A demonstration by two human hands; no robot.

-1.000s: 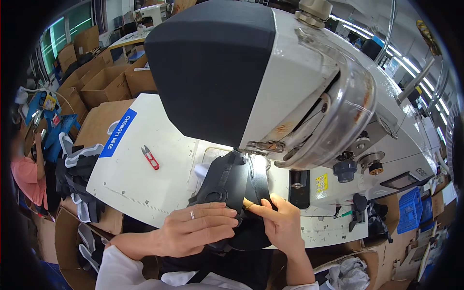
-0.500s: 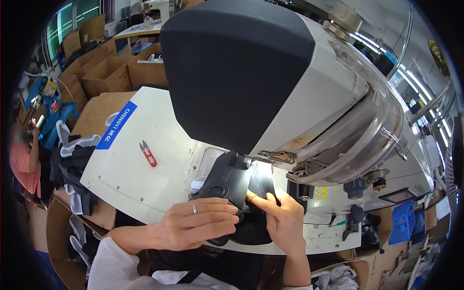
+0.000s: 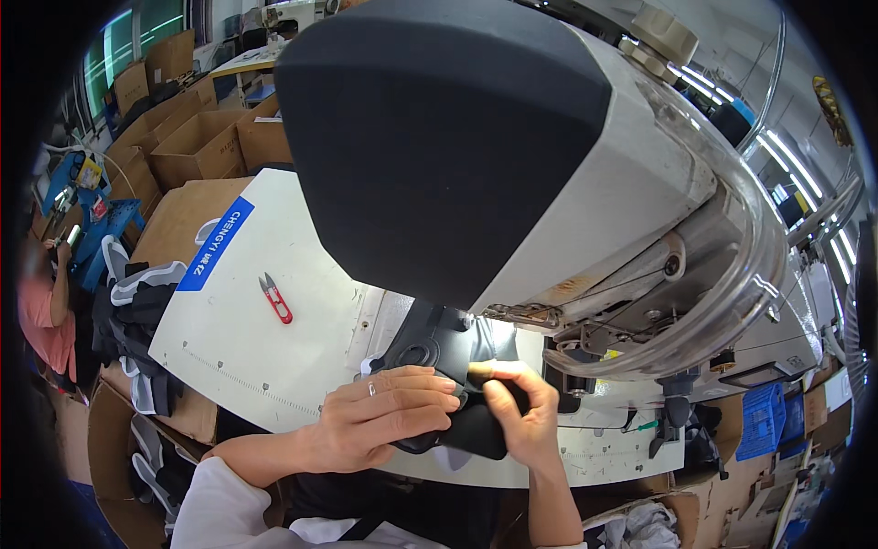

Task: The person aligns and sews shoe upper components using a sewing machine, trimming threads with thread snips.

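Note:
A black moulded piece [image 3: 422, 355] with a raised round detail lies under the head of a sewing machine [image 3: 457, 156], lit by a bright lamp. My left hand [image 3: 389, 410], a ring on one finger, is curled over the piece's near left side and grips it. On the other side my right hand [image 3: 526, 410] pinches the piece's edge between thumb and fingers. A black flap hangs down between my hands. The needle area is mostly hidden behind the machine head and my fingers.
Red-handled thread snips [image 3: 275, 298] lie on the white table [image 3: 247, 361], left of the work. Black-and-white pieces [image 3: 142, 293] are heaped beyond the left edge. Cardboard boxes [image 3: 197, 151] stand behind. A person in a pink shirt [image 3: 48, 316] sits at far left.
My right thumb and fingers have shifted, now pinching with the thumb on top. The black piece has turned and its flap folds toward me. The view has shifted slightly.

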